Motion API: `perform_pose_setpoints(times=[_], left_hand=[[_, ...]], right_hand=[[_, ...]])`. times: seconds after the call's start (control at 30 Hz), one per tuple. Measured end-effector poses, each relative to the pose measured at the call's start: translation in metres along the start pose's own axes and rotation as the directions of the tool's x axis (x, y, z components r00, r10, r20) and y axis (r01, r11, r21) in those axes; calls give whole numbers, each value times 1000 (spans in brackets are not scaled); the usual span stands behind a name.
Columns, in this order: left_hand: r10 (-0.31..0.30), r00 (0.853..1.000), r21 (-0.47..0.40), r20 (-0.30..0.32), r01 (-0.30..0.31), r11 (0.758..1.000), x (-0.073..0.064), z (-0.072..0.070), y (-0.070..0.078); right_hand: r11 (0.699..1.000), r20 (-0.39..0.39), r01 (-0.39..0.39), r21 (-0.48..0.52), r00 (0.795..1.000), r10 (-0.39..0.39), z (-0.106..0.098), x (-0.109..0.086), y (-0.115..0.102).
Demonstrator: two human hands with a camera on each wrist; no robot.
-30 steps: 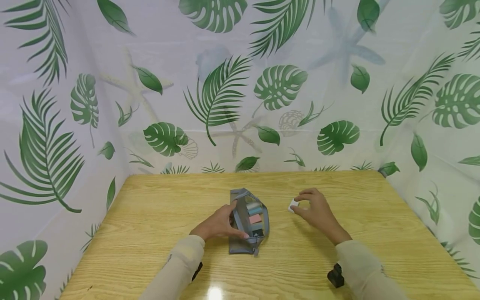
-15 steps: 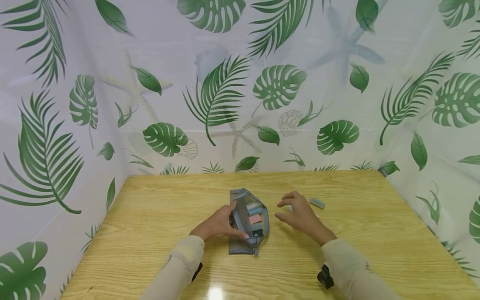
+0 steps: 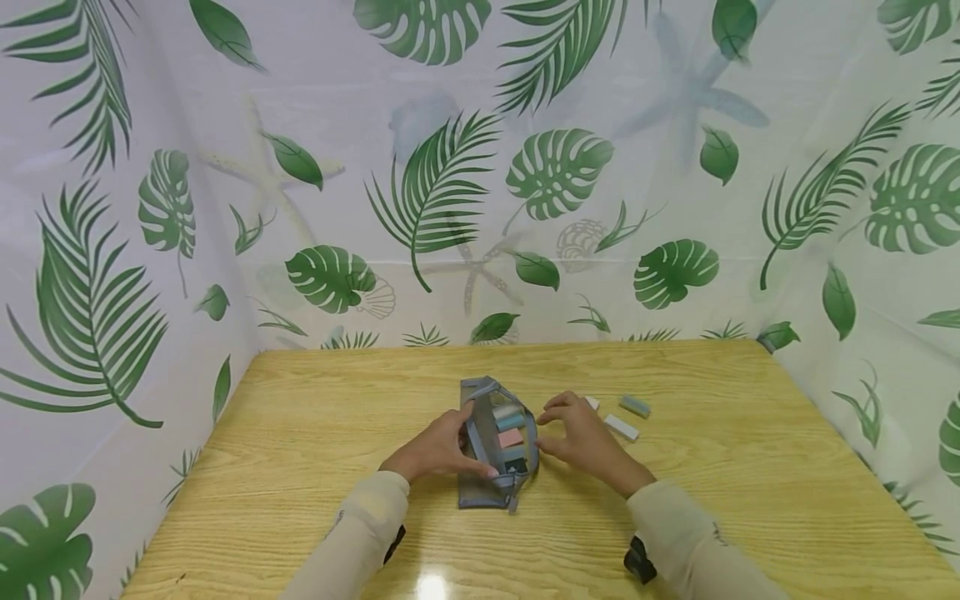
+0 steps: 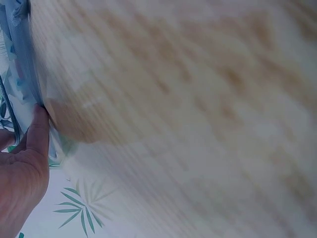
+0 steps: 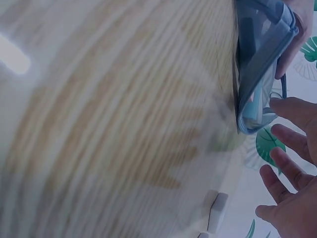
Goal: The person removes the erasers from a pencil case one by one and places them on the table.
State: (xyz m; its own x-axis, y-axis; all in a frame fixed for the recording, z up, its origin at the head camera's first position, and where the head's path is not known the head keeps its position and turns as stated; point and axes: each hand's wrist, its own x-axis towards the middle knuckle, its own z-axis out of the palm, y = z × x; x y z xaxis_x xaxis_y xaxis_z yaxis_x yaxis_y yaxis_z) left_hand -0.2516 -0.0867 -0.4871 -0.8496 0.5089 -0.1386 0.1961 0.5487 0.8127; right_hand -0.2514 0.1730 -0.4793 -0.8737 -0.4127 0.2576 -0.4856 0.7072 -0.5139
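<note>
A grey-blue zip pouch lies in the middle of the table with its mouth held apart. Inside show several small blocks, among them a pink block and a dark block. My left hand grips the pouch's left side, thumb at the near end of the mouth and fingers at the far end. At the pouch's right rim is my right hand, fingers loosely bent and apart; the right wrist view shows nothing between them.
Right of the right hand lie a white eraser-like block, a grey-blue block and a second white block, partly hidden by the hand. Behind the wooden table hangs a leaf-print cloth.
My right hand has let go of a white block, which now lies on the table, and has moved left to the pouch's rim. The left hand and pouch have stayed put.
</note>
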Motion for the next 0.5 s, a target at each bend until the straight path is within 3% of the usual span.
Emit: perform_pose_setpoints(times=[0.5], left_hand=[[-21,1000,24,-10,21,999,-2,0,4]], right_hand=[[997,50,73,5,996,-73,9,0,-7]])
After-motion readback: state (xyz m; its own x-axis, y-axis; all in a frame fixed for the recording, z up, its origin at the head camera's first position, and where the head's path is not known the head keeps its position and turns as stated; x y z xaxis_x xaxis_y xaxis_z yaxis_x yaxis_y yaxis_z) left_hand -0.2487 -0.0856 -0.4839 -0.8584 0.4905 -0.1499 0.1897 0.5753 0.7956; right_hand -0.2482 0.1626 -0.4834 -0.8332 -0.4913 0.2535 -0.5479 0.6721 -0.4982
